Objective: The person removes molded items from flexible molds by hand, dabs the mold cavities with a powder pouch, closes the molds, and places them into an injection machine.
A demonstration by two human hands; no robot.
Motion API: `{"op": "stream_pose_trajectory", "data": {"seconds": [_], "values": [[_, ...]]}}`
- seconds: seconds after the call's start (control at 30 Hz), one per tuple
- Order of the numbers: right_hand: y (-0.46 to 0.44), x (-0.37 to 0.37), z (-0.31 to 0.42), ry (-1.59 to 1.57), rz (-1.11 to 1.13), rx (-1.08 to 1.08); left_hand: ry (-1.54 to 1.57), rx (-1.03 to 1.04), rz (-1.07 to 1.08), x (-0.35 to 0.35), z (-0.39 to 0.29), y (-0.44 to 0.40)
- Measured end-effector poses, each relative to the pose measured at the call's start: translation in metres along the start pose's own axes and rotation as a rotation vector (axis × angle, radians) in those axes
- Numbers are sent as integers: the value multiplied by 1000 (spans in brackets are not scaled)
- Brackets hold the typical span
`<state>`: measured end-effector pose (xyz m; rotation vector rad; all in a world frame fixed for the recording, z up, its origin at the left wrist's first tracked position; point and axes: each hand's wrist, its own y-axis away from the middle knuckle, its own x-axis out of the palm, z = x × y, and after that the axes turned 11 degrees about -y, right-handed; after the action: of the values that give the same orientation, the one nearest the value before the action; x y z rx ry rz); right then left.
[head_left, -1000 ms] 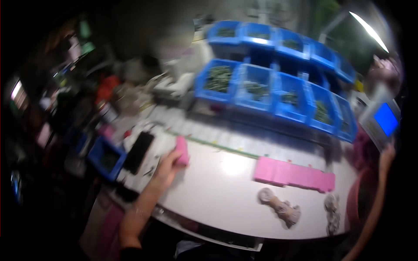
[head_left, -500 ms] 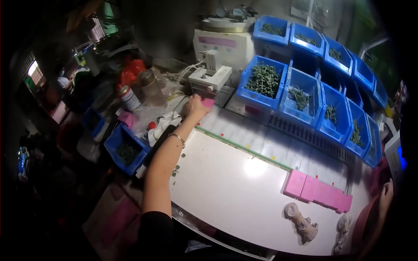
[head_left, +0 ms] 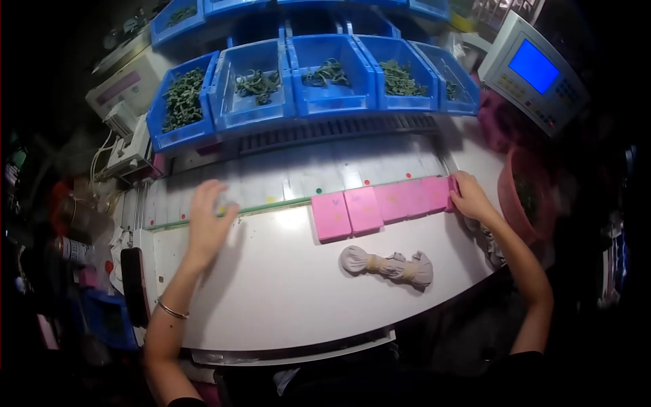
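Observation:
My left hand [head_left: 211, 220] hovers above the left part of the white worktop, its fingers apart and nothing in them. Below and beyond it runs a thin green strip [head_left: 254, 207] along the edge of a pale panel [head_left: 271, 173] with small coloured dots. At the right end of a row of pink blocks [head_left: 365, 209], my right hand [head_left: 471, 195] has its thumb and fingers closed on the last pink block [head_left: 450, 195]. A knotted beige cloth bundle [head_left: 388, 266] lies in front of the row. Another bundle is partly hidden under my right forearm.
Blue bins [head_left: 330, 98] holding green electronic-looking parts stand in tiers at the back. To the right are a device with a blue screen [head_left: 536, 66] and a pink basket [head_left: 513, 203]. A white machine [head_left: 129, 159] and a dark phone [head_left: 134, 285] are at left.
The view has swung right. My left hand has let go of a pink block by the white machine and come back over the worktop. My right hand has appeared at the row's right end.

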<state>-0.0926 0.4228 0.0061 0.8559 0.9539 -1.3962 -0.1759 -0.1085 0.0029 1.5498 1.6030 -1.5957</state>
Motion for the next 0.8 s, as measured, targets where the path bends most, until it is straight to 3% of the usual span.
{"op": "stream_pose_trajectory", "data": {"seconds": [0.13,0.2,0.23,0.33,0.4,0.57,0.8], "values": [[-4,-7,-13,68,-113,206,251,46,224,4,-79,3],[-4,-13,-12,-322,-13,424,356,28,325,2,-94,5],[-4,-14,-10,-319,-16,424,360,30,323,1,-100,6],[2,-11,1,-325,7,369,426,-24,382,-1,-112,13],[0,-8,16,-402,125,340,221,80,246,1,-110,20],[0,11,71,-343,252,128,15,81,160,-7,-108,36],[-10,61,145,-347,248,-173,247,-11,78,-12,-108,66]]}}
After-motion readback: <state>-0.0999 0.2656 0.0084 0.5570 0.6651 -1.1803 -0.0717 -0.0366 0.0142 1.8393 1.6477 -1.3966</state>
